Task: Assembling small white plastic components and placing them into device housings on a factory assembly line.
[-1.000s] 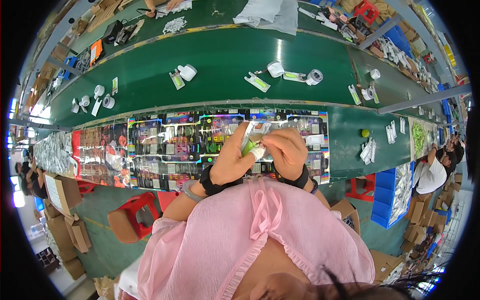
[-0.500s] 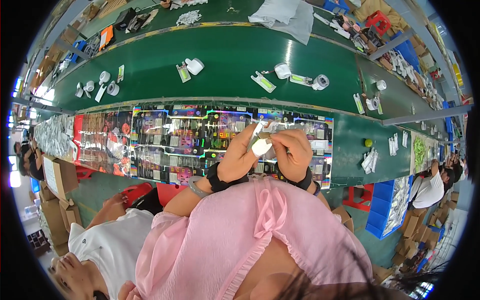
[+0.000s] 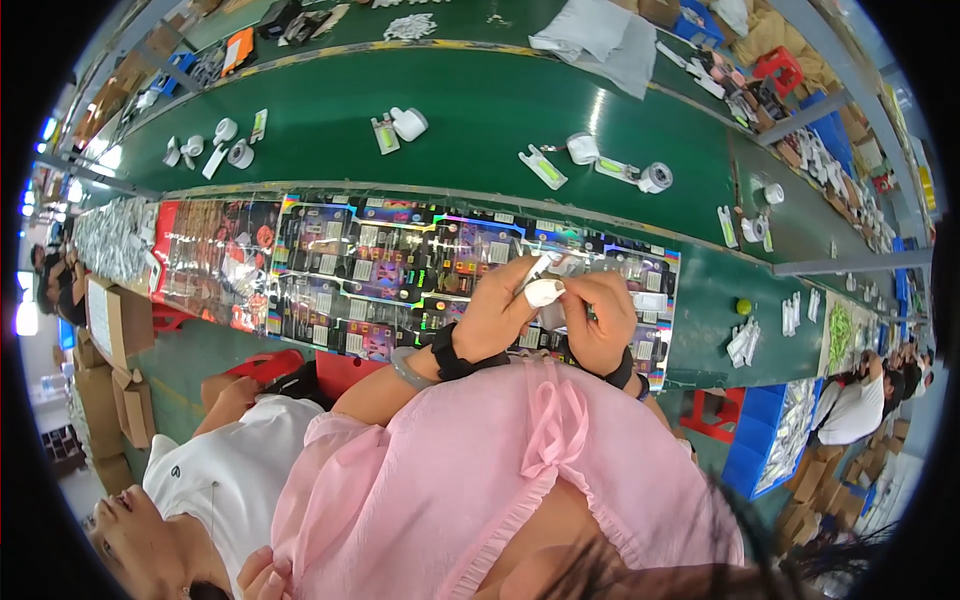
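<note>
Between my hands, above the printed sheets, is a white plastic part [image 3: 543,292] with a rounded end and a narrower section. My left hand [image 3: 494,312] is closed around its left side. The fingers of my right hand [image 3: 603,318] are bent and pressed together at the part's right edge; anything small between them is hidden. Beneath both hands lie dark, colourful printed sheets [image 3: 385,270] under a clear cover. On the green belt beyond are similar white round-headed parts [image 3: 408,124] and clear-and-white pieces with yellow-green strips [image 3: 542,167].
A metal-edged rail [image 3: 480,205] separates my bench from the green belt [image 3: 480,110]. White pieces [image 3: 743,342] and a small green ball [image 3: 743,306] lie to the right. A blue bin [image 3: 757,430] stands at lower right. Another person in a white shirt [image 3: 240,480] sits close on my left.
The view has shifted slightly, so the bench sits further right in the picture. Both hands still hold the white part, which is turned a little, with my right fingers against its rounded end.
</note>
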The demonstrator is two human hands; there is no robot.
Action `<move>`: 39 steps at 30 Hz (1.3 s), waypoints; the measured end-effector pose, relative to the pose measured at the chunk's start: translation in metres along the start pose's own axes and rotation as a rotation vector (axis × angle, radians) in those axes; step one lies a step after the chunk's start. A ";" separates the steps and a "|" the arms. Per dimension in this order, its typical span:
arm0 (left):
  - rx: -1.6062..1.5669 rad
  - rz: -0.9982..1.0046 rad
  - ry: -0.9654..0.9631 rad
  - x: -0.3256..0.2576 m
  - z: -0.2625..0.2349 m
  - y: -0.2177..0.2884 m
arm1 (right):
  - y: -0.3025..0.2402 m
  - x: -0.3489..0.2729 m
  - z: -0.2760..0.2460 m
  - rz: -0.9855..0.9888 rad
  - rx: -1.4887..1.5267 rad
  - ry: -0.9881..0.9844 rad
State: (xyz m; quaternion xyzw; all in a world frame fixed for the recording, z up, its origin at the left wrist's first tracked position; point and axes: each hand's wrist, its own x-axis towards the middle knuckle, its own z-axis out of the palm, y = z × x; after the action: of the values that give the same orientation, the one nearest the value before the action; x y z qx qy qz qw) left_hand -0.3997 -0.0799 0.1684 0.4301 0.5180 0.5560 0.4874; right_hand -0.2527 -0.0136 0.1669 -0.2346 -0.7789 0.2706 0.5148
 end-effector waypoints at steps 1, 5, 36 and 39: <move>-0.008 -0.037 0.017 -0.001 0.001 0.001 | 0.000 0.000 -0.001 0.022 -0.009 -0.019; 0.338 0.090 0.083 -0.009 0.001 -0.012 | 0.010 -0.010 -0.003 0.040 -0.112 -0.120; 0.641 -0.300 0.603 0.185 -0.212 -0.140 | -0.109 0.186 -0.004 -0.594 -0.192 -0.493; 0.988 -0.199 0.582 0.160 -0.207 -0.102 | -0.108 0.203 -0.020 -0.685 -0.223 -0.427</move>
State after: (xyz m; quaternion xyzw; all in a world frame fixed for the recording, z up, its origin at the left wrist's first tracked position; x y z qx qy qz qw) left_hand -0.6179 0.0443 0.0434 0.3851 0.8666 0.2953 0.1162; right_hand -0.3166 0.0405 0.3814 0.0450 -0.9256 0.0405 0.3736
